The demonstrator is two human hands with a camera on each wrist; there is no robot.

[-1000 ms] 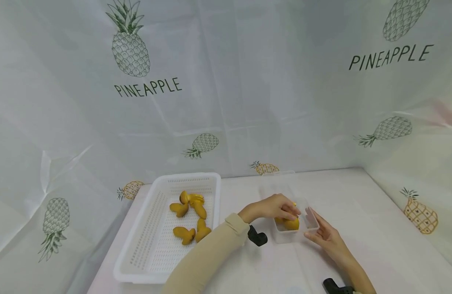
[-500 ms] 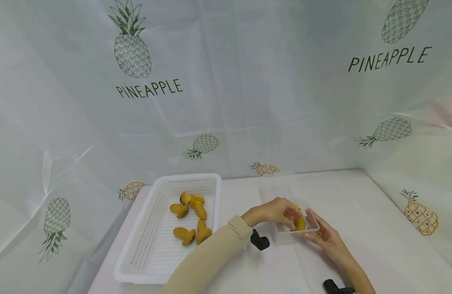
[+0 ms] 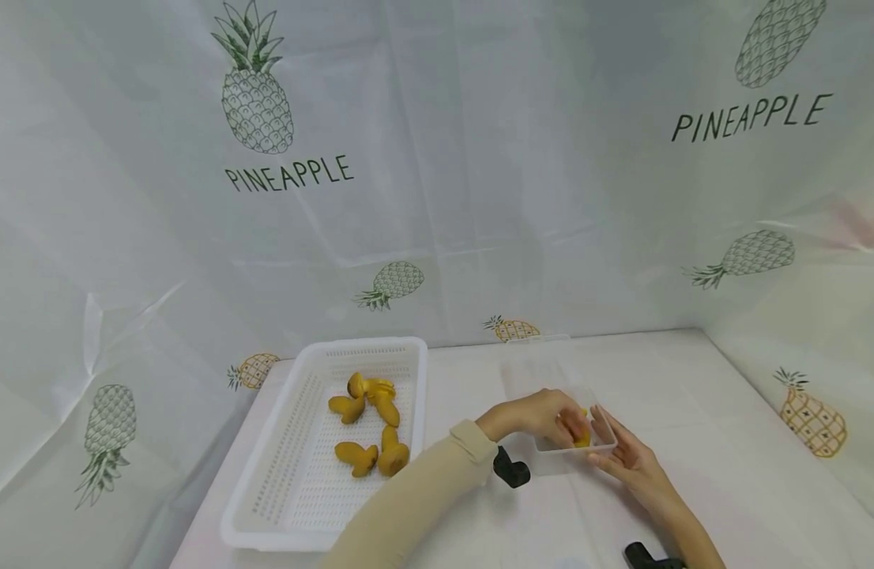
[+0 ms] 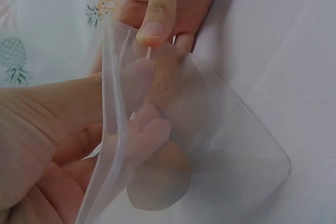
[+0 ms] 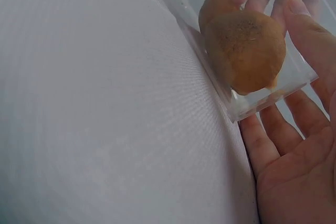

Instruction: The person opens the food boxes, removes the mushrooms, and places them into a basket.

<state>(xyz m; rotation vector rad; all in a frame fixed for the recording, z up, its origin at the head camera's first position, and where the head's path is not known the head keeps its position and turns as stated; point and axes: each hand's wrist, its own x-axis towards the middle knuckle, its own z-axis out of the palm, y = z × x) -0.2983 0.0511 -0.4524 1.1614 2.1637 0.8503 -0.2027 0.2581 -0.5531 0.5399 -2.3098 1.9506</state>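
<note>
My left hand (image 3: 554, 415) reaches into a clear plastic box (image 3: 561, 449), its fingers curled about a yellow-brown mushroom (image 3: 585, 435). Through the box wall in the left wrist view, those fingers (image 4: 149, 135) show beside a blurred mushroom (image 4: 160, 182). At the box's right end my right hand (image 3: 639, 466) holds the corner, thumb toward the near side and fingers along the outer wall. The right wrist view shows a rounded mushroom (image 5: 247, 51) close to the end wall, with another partly behind it. The left fingers hide part of the contents.
A white perforated basket (image 3: 295, 506) stands at the left with several more mushrooms (image 3: 393, 452) in it. Behind the box lies its clear open lid (image 3: 540, 363). A pineapple-print sheet (image 3: 465, 197) hangs behind the white table surface (image 3: 664, 395).
My left hand has moved slightly right and down inside the box, shifting the mushroom toward its right end. The right hand stays at the corner. The basket's mushrooms have not moved.
</note>
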